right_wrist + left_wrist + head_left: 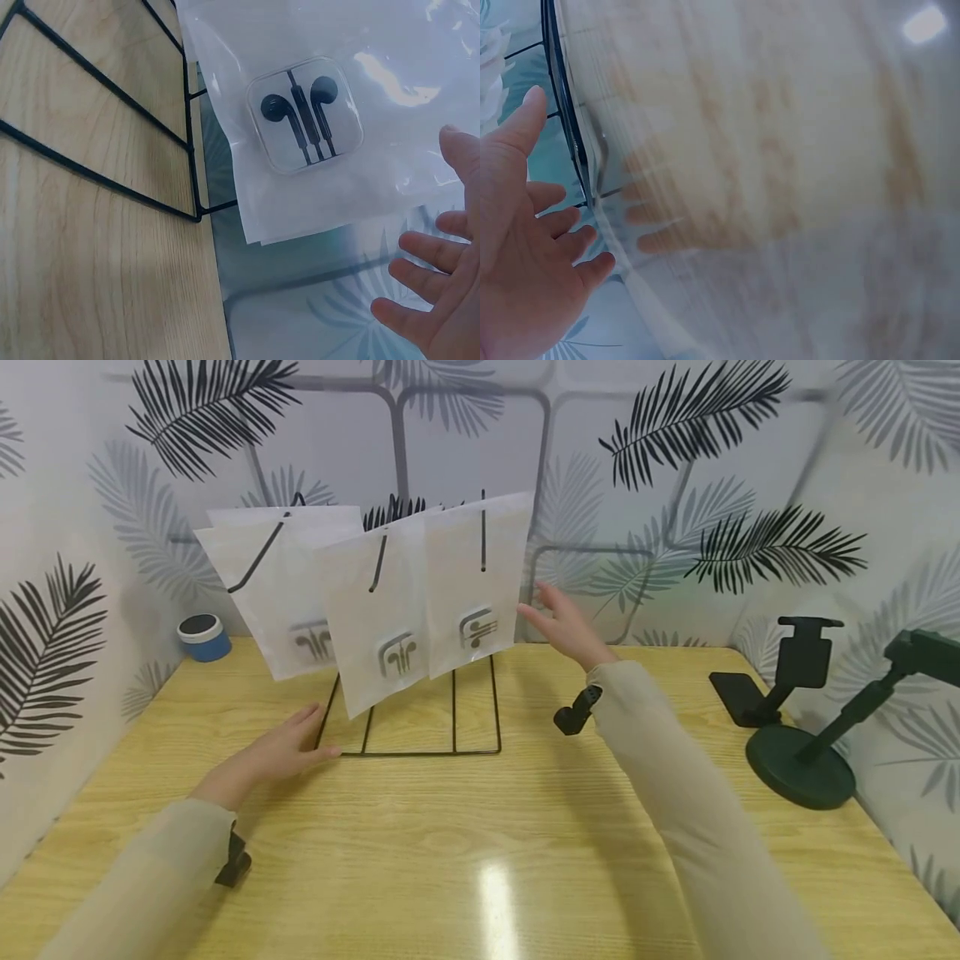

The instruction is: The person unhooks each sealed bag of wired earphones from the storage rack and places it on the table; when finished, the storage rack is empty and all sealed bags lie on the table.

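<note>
A black wire rack (454, 718) stands on the table, with white plastic bags hanging from its hooks. Each of the two front bags, the middle bag (360, 635) and the right bag (476, 552), shows a clear square case with earphones (306, 114) inside. My left hand (273, 752) is at the rack's front left base corner, fingers spread and relaxed, thumb over the front wire. Beside the right bag's edge, my right hand (564, 631) is raised with fingers extended, holding nothing. Behind the middle bag hang further bags (258, 560) on the left hook.
A blue and white jar (204, 637) stands at the back left. To the right are a black phone stand (804, 660), a dark flat object (738, 697) and a dark green stand with a round base (799, 768). A leaf-patterned covering backs the wooden table (420, 843).
</note>
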`<state>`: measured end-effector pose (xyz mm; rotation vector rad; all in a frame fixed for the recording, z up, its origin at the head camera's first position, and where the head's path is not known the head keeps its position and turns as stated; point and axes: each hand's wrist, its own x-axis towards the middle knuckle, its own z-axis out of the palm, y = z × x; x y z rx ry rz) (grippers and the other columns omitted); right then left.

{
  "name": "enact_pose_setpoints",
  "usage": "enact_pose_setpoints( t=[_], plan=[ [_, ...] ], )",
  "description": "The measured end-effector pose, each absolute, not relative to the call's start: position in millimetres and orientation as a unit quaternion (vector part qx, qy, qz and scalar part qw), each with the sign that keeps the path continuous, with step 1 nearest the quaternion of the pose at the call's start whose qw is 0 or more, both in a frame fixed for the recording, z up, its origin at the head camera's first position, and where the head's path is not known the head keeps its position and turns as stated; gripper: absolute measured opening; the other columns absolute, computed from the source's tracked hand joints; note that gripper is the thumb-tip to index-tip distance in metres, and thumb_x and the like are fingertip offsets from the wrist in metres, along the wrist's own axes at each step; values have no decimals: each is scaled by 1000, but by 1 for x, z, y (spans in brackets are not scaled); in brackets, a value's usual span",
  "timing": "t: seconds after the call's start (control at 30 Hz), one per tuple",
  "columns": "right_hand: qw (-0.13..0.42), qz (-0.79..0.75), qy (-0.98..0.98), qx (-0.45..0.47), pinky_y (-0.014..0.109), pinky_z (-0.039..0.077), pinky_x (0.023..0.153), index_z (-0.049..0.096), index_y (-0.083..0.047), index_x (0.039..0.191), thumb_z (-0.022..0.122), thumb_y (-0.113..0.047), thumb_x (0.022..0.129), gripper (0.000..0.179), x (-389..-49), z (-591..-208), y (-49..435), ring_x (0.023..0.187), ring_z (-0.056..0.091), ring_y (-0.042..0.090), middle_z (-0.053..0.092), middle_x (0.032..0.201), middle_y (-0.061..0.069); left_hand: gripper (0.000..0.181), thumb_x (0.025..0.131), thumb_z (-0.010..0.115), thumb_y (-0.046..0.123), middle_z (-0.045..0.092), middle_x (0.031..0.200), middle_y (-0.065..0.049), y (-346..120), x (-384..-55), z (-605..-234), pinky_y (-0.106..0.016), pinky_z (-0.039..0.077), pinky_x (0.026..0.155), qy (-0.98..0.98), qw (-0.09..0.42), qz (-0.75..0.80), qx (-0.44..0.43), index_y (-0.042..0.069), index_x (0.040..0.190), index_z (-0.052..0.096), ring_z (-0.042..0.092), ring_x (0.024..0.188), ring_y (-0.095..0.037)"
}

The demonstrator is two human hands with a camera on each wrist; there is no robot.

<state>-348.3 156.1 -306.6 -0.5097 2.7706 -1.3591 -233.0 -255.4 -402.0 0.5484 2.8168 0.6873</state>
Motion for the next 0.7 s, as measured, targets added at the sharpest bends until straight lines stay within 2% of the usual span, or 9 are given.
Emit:
enact_pose_setpoints(
  t=[0.3, 0.4, 0.57, 0.7],
  plan=[
    [3, -472, 868, -152, 44, 29, 103, 18, -5, 147, 54, -37, 93, 72, -360, -305, 141, 131, 29, 31, 27, 145, 18, 86, 91, 51, 49, 13, 143, -36, -257, -237, -409, -58, 14, 104, 952, 100, 221, 186, -15, 139, 19, 12, 130, -49],
    [3, -493, 859, -137, 42, 30, 103, 19, -7, 147, 54, -38, 93, 72, -361, -308, 140, 130, 30, 29, 29, 145, 16, 86, 90, 52, 49, 17, 142, -36, -257, -239, -410, -57, 15, 104, 952, 95, 217, 194, -16, 138, 21, 15, 130, -49],
    [9, -523, 843, -122, 41, 34, 101, 21, -11, 147, 54, -40, 92, 70, -361, -314, 140, 127, 36, 24, 38, 140, 12, 81, 91, 53, 45, 21, 140, -36, -256, -239, -409, -57, 17, 103, 952, 93, 215, 195, -15, 138, 25, 18, 129, -49],
    [-1, -548, 828, -120, 40, 39, 94, 31, -8, 142, 55, -35, 93, 61, -361, -318, 139, 117, 45, 25, 48, 126, 13, 76, 92, 54, 40, 23, 140, -35, -255, -238, -408, -58, 19, 103, 955, 92, 209, 190, -15, 137, 27, 20, 128, -49]
  ],
)
